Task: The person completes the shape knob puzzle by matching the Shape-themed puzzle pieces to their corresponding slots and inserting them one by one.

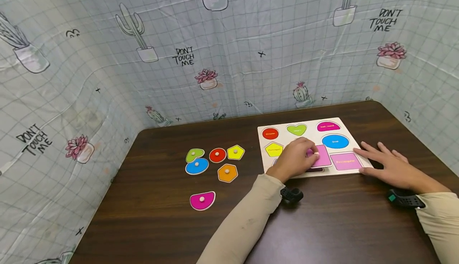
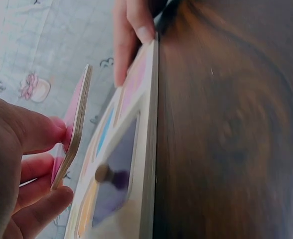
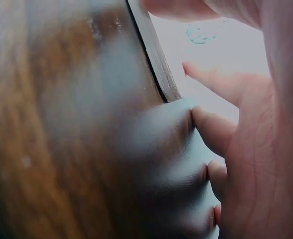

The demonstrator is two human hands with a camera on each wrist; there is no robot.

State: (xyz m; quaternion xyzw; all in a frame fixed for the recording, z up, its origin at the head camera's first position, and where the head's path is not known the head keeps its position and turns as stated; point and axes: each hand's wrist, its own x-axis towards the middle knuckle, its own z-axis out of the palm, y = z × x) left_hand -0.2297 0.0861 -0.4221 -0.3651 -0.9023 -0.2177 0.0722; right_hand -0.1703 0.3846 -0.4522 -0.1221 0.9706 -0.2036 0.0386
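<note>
My left hand (image 1: 295, 158) pinches a pink knobbed puzzle piece (image 1: 323, 157) and holds it tilted over the white shape puzzle board (image 1: 282, 134). The left wrist view shows the pink piece edge-on, thumb on one side and fingertips on the other, raised off the board. Beneath it, a dark purple piece (image 2: 127, 167) with a wooden knob lies in the board. Fingers spread, my right hand (image 1: 391, 164) rests at the board's right edge, its fingertips by the pink rectangle slot (image 1: 346, 161). Part of the board's lower row is hidden by my left hand.
Left of the board lie several loose knobbed pieces: a green one (image 1: 190, 157), a blue oval (image 1: 201, 169), a red circle (image 1: 214, 158), a yellow pentagon (image 1: 240, 154), an orange hexagon (image 1: 233, 175) and a magenta half round (image 1: 209, 205). A patterned cloth (image 1: 244, 37) hangs behind the table.
</note>
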